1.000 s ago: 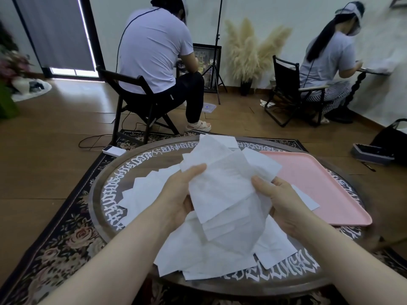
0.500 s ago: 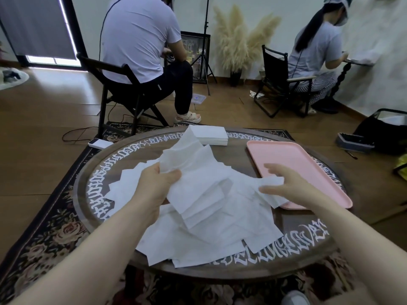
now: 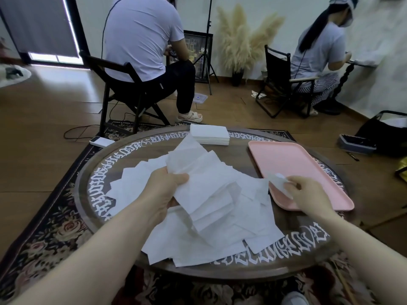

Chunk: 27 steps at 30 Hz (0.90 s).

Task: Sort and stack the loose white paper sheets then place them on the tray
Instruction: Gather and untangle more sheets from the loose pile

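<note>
**Sheets in both hands over the round table**

A fanned bunch of white sheets (image 3: pixel 198 183) is gripped by the left hand (image 3: pixel 163 192), thumb pressed across the top and fingers curled beneath, so that the bunch is lifted above the middle of the table. Under and around it, more loose sheets (image 3: pixel 211 241) lie spread and overlapping on the tabletop, reaching toward the near edge and out to the left. The right hand (image 3: pixel 306 194) pinches a single sheet (image 3: pixel 278 183) by its corner; that sheet sits over the near left rim of the pink tray (image 3: pixel 308 170), whether touching it or just above cannot be told. The tray rests on the right part of the round table (image 3: pixel 92 179), which is dark wood with white lettering round its rim. At the far edge of the table stands a neat stack of white sheets (image 3: pixel 209 134), apart from the loose ones. The table stands on a patterned rug (image 3: pixel 44 227). Beyond it, two people sit on chairs with their backs to the camera, one far left (image 3: pixel 141 38) and one far right (image 3: pixel 319 49).
</note>
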Motion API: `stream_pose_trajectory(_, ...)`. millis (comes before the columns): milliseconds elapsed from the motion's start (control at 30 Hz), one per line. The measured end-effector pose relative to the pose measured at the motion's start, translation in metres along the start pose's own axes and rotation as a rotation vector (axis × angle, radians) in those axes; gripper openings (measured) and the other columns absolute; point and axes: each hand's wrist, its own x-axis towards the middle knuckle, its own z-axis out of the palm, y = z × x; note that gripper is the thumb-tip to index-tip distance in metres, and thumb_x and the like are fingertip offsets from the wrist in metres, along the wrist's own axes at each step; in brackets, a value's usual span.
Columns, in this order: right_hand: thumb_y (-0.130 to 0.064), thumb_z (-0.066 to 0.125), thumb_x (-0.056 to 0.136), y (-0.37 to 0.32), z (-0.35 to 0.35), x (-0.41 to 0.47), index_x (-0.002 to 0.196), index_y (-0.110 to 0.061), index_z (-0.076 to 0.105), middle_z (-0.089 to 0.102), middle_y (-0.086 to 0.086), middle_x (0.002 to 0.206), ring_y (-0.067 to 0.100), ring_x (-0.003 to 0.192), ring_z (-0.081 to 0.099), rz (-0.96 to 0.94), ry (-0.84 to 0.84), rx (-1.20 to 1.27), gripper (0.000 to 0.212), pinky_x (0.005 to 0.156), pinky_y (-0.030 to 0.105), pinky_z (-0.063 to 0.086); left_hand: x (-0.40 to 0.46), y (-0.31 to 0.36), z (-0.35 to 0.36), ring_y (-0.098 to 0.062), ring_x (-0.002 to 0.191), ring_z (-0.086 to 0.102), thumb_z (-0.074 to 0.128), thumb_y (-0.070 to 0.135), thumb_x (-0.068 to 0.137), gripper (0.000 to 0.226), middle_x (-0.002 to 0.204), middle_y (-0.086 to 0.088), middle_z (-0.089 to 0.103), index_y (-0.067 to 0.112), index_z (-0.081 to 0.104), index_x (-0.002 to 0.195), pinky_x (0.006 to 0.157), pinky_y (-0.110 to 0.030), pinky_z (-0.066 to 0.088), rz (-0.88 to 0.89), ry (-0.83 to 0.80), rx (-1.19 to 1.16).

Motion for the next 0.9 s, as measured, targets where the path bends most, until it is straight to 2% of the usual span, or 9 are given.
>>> stream_pose_trajectory(100, -0.011, 0.057, 0.098, -0.027, -0.01, -0.002, 0.111, -0.005, 0.07, 0.071, -0.001, 0.091, 0.025, 0.084, 0.064, -0.05, 0.146, 0.359, 0.02, 0.079, 0.037, 0.057, 0.0, -0.002, 0.004, -0.014, 0.06, 0.069, 0.058, 0.0, 0.093, 0.019, 0.072, 0.003, 0.073, 0.018, 0.063, 0.09, 0.046, -0.025, 0.052, -0.017, -0.021, 0.014)
stream_pose_trajectory(167, -0.006, 0.056, 0.098, -0.055, -0.016, -0.011, 0.103, -0.018, 0.073, 0.071, -0.015, 0.086, 0.014, 0.082, 0.066, -0.201, 0.185, 0.531, 0.021, 0.072, 0.023, 0.058, 0.0, -0.002, 0.008, -0.015, 0.062, 0.07, 0.057, 0.0, 0.093, 0.019, 0.072, 0.002, 0.073, 0.018, 0.063, 0.091, 0.048, -0.027, 0.053, -0.025, -0.034, 0.017)
stream_pose_trajectory(233, 0.002, 0.055, 0.096, -0.082, -0.021, -0.027, 0.1, -0.031, 0.07, 0.071, -0.025, 0.089, 0.003, 0.085, 0.065, -0.398, 0.197, 0.587, 0.036, 0.074, 0.022, 0.055, -0.001, -0.002, 0.012, -0.016, 0.064, 0.07, 0.056, -0.001, 0.094, 0.019, 0.073, 0.001, 0.073, 0.017, 0.063, 0.091, 0.049, -0.028, 0.054, -0.029, -0.044, 0.009)
stream_pose_trajectory(333, 0.014, 0.056, 0.091, -0.107, -0.017, -0.047, 0.107, -0.029, 0.067, 0.069, -0.028, 0.098, -0.007, 0.093, 0.064, -0.626, 0.185, 0.492, 0.047, 0.079, 0.015, 0.052, -0.002, -0.002, 0.017, -0.016, 0.064, 0.069, 0.056, 0.0, 0.095, 0.019, 0.073, 0.002, 0.073, 0.017, 0.063, 0.091, 0.051, -0.028, 0.054, -0.019, -0.051, -0.007)
stream_pose_trajectory(467, -0.002, 0.058, 0.095, -0.123, -0.01, -0.054, 0.11, -0.038, 0.066, 0.071, -0.022, 0.083, 0.002, 0.072, 0.063, -0.491, 0.149, 0.642, 0.039, 0.068, 0.035, 0.055, -0.006, 0.001, 0.02, -0.013, 0.064, 0.068, 0.053, 0.001, 0.095, 0.024, 0.074, 0.004, 0.072, 0.021, 0.063, 0.087, 0.052, -0.026, 0.052, 0.059, 0.02, -0.021)
stream_pose_trajectory(533, -0.005, 0.058, 0.096, -0.125, -0.015, -0.049, 0.114, -0.033, 0.066, 0.063, -0.015, 0.065, 0.004, 0.059, 0.054, -0.417, 0.229, 0.721, 0.034, 0.056, 0.03, 0.052, -0.007, 0.004, 0.02, -0.018, 0.075, 0.067, 0.051, 0.001, 0.095, 0.027, 0.083, 0.003, 0.07, 0.024, 0.062, 0.085, 0.062, -0.03, 0.055, 0.139, 0.123, -0.04)
stream_pose_trajectory(633, -0.008, 0.062, 0.095, -0.125, -0.032, -0.041, 0.117, -0.027, 0.065, 0.046, 0.019, 0.062, 0.023, 0.056, 0.044, -0.341, 0.391, 0.792, 0.029, 0.049, 0.02, 0.043, -0.009, 0.01, 0.019, -0.028, 0.095, 0.065, 0.05, 0.004, 0.095, 0.024, 0.096, 0.0, 0.068, 0.025, 0.06, 0.087, 0.088, -0.044, 0.054, 0.277, 0.255, -0.045)
stream_pose_trajectory(733, -0.008, 0.062, 0.093, -0.133, -0.036, -0.038, 0.11, -0.023, 0.065, 0.04, 0.005, 0.061, 0.013, 0.054, 0.036, -0.33, 0.474, 0.788, 0.023, 0.05, 0.03, 0.035, -0.012, 0.009, 0.023, -0.027, 0.097, 0.066, 0.051, 0.008, 0.096, 0.02, 0.098, 0.002, 0.069, 0.025, 0.06, 0.09, 0.091, -0.045, 0.052, 0.339, 0.281, -0.034)
stream_pose_trajectory(900, -0.005, 0.06, 0.092, -0.158, -0.008, -0.043, 0.09, -0.022, 0.064, 0.045, -0.014, 0.052, 0.012, 0.049, 0.048, -0.253, 0.379, 0.856, 0.018, 0.045, 0.023, 0.039, -0.019, -0.004, 0.038, -0.019, 0.093, 0.068, 0.055, 0.013, 0.097, 0.016, 0.099, 0.004, 0.072, 0.026, 0.063, 0.094, 0.086, -0.039, 0.055, 0.339, 0.171, -0.02)
